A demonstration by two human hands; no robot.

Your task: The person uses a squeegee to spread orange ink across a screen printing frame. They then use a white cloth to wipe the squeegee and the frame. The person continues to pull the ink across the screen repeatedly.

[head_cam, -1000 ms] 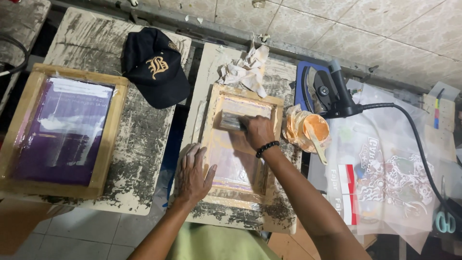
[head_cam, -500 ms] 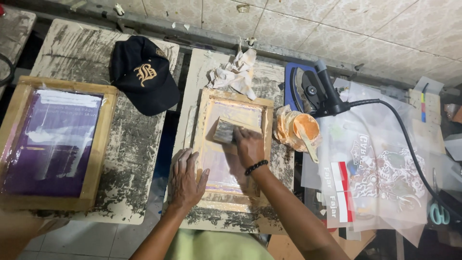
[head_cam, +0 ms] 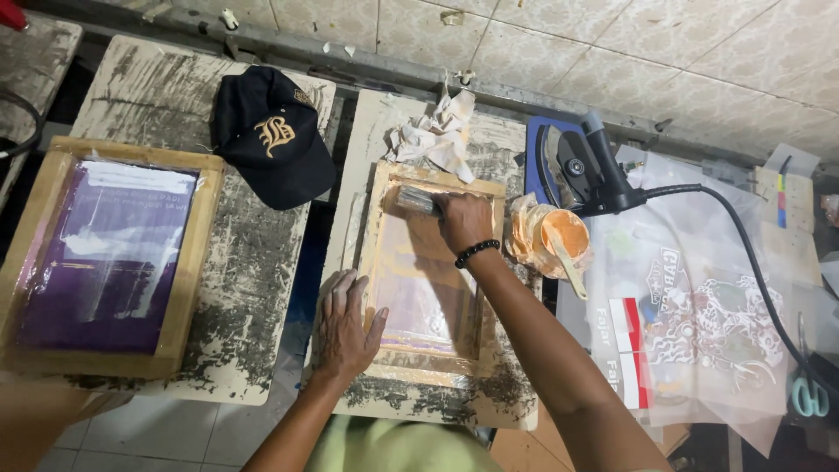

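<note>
Operator: Screen frame (head_cam: pixel 428 280), wooden, lies flat on the middle paint-crusted board (head_cam: pixel 419 402), with a second wooden frame with purple mesh (head_cam: pixel 105 258) on the board to the far left and a black cap (head_cam: pixel 271 140) between them. Which step is in hand?

Technician: Judged from the pose, the ink stroke. Left hand (head_cam: pixel 345 328) lies flat, fingers spread, on the frame's left rail and the board edge, pinning the frame. Right hand (head_cam: pixel 463 223) is closed around the squeegee (head_cam: pixel 418 201), which stands at the far end of the mesh, blade on the screen.

Operator: And to the right of the frame?

Technician: Crumpled rag (head_cam: pixel 437 135) beyond the far rail; an orange ink cup (head_cam: pixel 555 240) with a stick in it just beside the right rail; further right a black heat gun (head_cam: pixel 590 170) with its cable, then clear printed film sheets (head_cam: pixel 699 306).

Operator: What does the next move call for?

Technician: Probably an even pull of the squeegee toward the body, steady downward pressure, blade angle held constant. Left hand must keep the frame from sliding; any shift would likely smear the print.
</note>
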